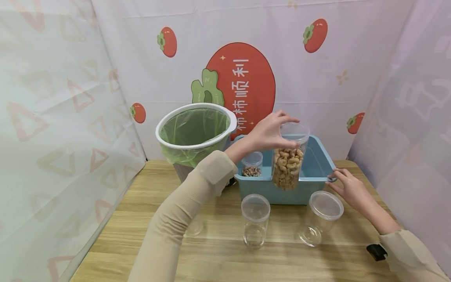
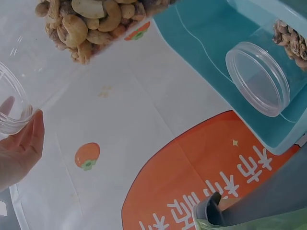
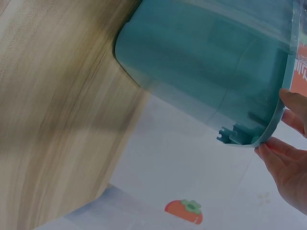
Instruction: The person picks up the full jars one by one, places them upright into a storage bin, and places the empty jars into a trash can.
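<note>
My left hand grips the top of a clear jar of cashews and holds it upright above the front edge of a blue bin. In the left wrist view the cashews show at the top and my fingers hold the clear rim. A smaller lidded jar of nuts stands inside the bin at its left. My right hand holds the bin's right front rim, fingers curled at the edge of the blue bin.
Two empty clear lidded jars stand on the wooden table in front of the bin. A white waste basket with a green bag stands behind at the left. Printed cloth walls close in three sides.
</note>
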`<state>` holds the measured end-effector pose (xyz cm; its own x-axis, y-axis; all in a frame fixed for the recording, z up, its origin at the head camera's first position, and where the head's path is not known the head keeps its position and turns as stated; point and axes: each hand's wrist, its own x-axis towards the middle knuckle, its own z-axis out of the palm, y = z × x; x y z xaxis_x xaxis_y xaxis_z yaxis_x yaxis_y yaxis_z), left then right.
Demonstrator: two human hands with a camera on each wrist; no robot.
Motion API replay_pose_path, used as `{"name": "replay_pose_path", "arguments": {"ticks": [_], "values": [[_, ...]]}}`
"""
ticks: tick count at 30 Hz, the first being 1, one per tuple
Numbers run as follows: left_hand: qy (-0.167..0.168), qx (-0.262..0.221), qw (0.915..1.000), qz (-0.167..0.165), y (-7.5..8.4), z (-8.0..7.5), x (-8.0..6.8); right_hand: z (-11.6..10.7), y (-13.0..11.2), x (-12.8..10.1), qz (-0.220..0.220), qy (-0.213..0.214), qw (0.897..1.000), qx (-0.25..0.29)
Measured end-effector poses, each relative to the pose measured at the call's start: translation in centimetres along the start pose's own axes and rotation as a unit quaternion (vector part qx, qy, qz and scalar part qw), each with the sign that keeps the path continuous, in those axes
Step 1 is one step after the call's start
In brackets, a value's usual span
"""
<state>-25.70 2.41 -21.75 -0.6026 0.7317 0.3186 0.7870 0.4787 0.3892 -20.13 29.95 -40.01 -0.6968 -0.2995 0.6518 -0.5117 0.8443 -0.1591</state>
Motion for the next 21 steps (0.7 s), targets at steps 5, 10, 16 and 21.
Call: {"name": "replay_pose_path", "arguments": {"ticks": [5,10,16,21], "values": [[0.023,0.013,0.9994,-0.024,-0.6,0.2,0.5,0.0,0.0,0.0,0.001,0.002,1.0,0.001],[0.049,0.012,0.9982,-0.031,-1.7,1.1,0.6,0.1,0.0,-0.1,0.007,-0.004,1.0,0.005],[0.059,0.025,0.9972,-0.039,-3.2,2.4,0.6,0.0,-0.1,-0.1,0.015,-0.01,1.0,0.01],[0.053,0.025,0.9972,-0.047,-4.2,3.7,0.6,0.0,0.0,-0.1,0.011,-0.005,1.0,0.005]]}}
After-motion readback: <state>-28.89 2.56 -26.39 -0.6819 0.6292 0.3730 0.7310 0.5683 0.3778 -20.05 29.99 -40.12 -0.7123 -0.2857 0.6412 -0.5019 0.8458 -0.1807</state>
